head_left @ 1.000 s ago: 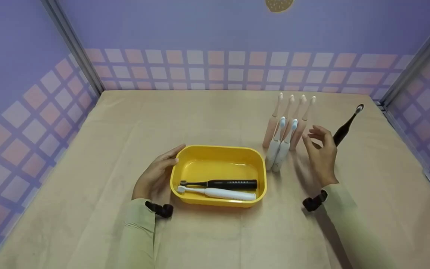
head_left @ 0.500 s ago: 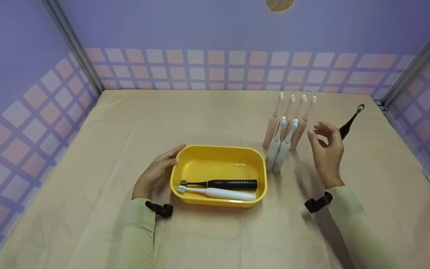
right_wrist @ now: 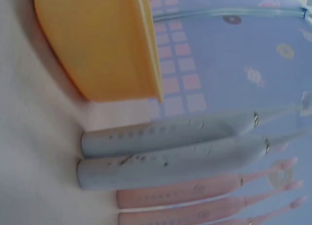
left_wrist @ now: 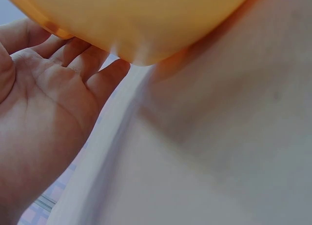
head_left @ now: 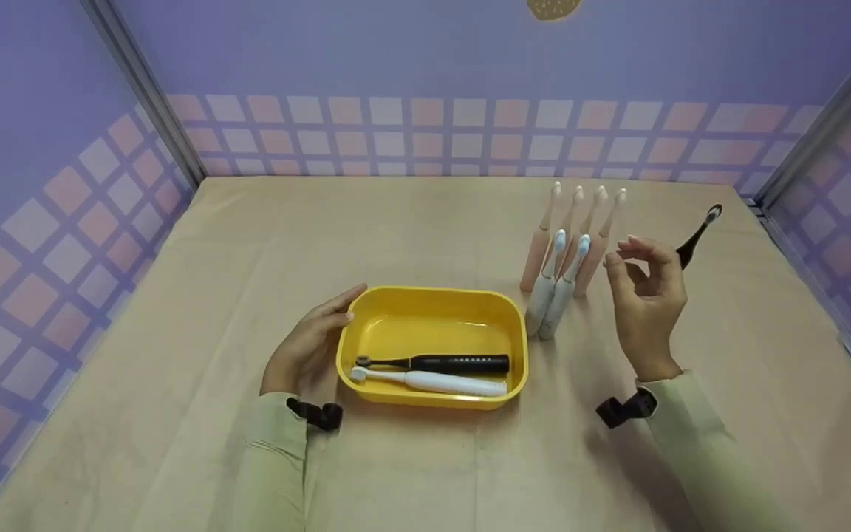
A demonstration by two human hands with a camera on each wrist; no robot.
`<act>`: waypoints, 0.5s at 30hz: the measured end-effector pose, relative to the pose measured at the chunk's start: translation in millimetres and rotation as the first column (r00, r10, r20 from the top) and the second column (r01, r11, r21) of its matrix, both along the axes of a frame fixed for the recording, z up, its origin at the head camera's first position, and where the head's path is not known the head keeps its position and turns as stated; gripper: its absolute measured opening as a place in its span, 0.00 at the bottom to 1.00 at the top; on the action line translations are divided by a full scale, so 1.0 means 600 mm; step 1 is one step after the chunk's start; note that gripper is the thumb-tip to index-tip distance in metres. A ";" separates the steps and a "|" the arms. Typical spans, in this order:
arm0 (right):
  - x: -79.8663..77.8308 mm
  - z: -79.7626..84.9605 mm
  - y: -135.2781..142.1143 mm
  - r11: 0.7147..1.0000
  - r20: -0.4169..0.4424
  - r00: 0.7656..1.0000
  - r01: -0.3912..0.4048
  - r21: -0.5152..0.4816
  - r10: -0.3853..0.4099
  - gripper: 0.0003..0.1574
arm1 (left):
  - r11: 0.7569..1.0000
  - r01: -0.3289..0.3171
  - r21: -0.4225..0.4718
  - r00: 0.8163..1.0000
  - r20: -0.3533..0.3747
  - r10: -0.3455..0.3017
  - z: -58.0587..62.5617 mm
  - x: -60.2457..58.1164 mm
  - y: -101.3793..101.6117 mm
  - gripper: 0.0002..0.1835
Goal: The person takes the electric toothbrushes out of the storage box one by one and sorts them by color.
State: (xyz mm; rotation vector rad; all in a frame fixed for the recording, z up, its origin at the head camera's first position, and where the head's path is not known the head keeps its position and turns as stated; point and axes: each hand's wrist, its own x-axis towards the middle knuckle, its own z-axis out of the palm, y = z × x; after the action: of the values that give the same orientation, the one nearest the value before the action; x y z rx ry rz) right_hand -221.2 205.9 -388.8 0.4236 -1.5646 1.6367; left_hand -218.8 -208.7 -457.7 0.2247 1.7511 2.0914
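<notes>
My left hand (head_left: pixel 306 347) holds the left end of a yellow plastic bin (head_left: pixel 433 293), thumb at the rim and fingers along the outer wall. In the left wrist view its fingers (left_wrist: pixel 105 81) lie against the bin's underside corner. Inside, a black electric toothbrush (head_left: pixel 462 364) and a white electric toothbrush (head_left: pixel 455 383) lie side by side. My right hand (head_left: pixel 649 318) hovers right of the standing toothbrushes, fingers loosely bent, nothing visible between thumb and fingertips. Behind it stands another black toothbrush (head_left: pixel 695 240), its lower part hidden by the hand.
Two pale grey toothbrushes (head_left: pixel 549 303) with blue heads stand upright beside the bin's right end. Several pink toothbrushes (head_left: pixel 536 258) stand just behind them. A beige cloth (head_left: pixel 174 414) covers the table, and tiled-pattern walls (head_left: pixel 425 133) enclose its back and sides.
My right hand has moved slightly right and away from the pink toothbrushes, covering more of the standing black one. The left hand and bin have stayed in place.
</notes>
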 end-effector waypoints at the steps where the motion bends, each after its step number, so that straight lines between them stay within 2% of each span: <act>1: 0.003 0.003 -0.004 1.000 -0.019 1.000 -0.018 0.014 0.018 0.15 | 1.000 -0.003 0.001 1.000 0.005 0.003 0.000 0.001 0.000 0.31; 8: 0.013 0.019 -0.028 0.979 -0.100 0.983 -0.140 0.146 0.155 0.16 | 0.999 -0.002 0.039 0.999 0.036 0.001 0.002 0.003 0.000 0.30; 15: 0.013 0.024 -0.049 0.929 -0.053 0.965 -0.234 0.288 0.259 0.19 | 1.000 -0.005 -0.024 1.000 0.005 0.005 0.001 0.001 -0.001 0.30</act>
State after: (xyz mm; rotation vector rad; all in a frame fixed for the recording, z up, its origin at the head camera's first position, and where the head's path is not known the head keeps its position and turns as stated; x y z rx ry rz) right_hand -213.3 176.6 -374.2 0.8640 -1.7353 1.5568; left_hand -218.3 -209.1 -457.2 0.2077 1.7748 2.0713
